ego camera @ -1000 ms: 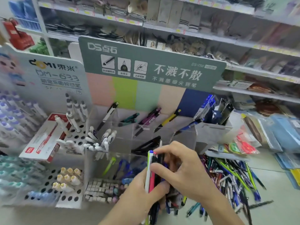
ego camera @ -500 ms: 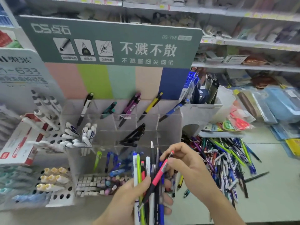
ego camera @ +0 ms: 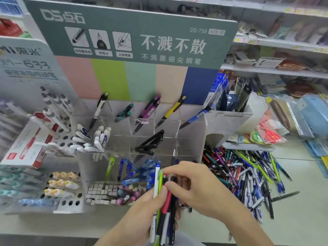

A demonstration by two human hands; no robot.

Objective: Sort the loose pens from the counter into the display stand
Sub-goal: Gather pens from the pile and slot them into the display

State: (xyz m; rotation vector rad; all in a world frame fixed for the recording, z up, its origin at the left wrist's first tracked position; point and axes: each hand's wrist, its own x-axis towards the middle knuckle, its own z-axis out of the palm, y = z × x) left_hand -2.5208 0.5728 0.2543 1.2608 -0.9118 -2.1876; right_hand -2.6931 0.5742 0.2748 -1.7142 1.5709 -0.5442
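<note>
Gripping a bundle of pens [ego camera: 164, 206] upright, the left hand [ego camera: 142, 215] is closed round the barrels, thumb pressed across the front, approx mid-frame at the bottom. Bundle incl. a white pen w/ blue cap, a lime-green one, a pink/red one and several black barrels; tops stick up above the thumb, lower ends run down past the palm. The right hand [ego camera: 198, 189] sits just to the right of the bundle and touching it, fingers curled in, tips pinched at the upper ends of the pens; which single pen it has hold of, can't tell.

Directly beyond both hands stands the clear display stand [ego camera: 191, 132], compartments in tiers. Nearest tier, just past the fingertips: blue pens [ego camera: 142, 173] jammed together, a lime pen [ego camera: 110, 166] to their left. Next tier up: black pens [ego camera: 150, 142] leaning. Back row, one or two per slot: white/black, teal, purple, yellow [ego camera: 173, 110], blue. Behind that a green header card [ego camera: 134, 34] w/ white print.

Right of the right hand, near the wrist and spreading away, a loose pile of pens [ego camera: 248, 176] lies on the counter [ego camera: 301, 219], mixed colours, crisscrossed. Left of the left hand, a white perforated rack [ego camera: 69, 203] w/ yellow-tipped pens in its holes.
</note>
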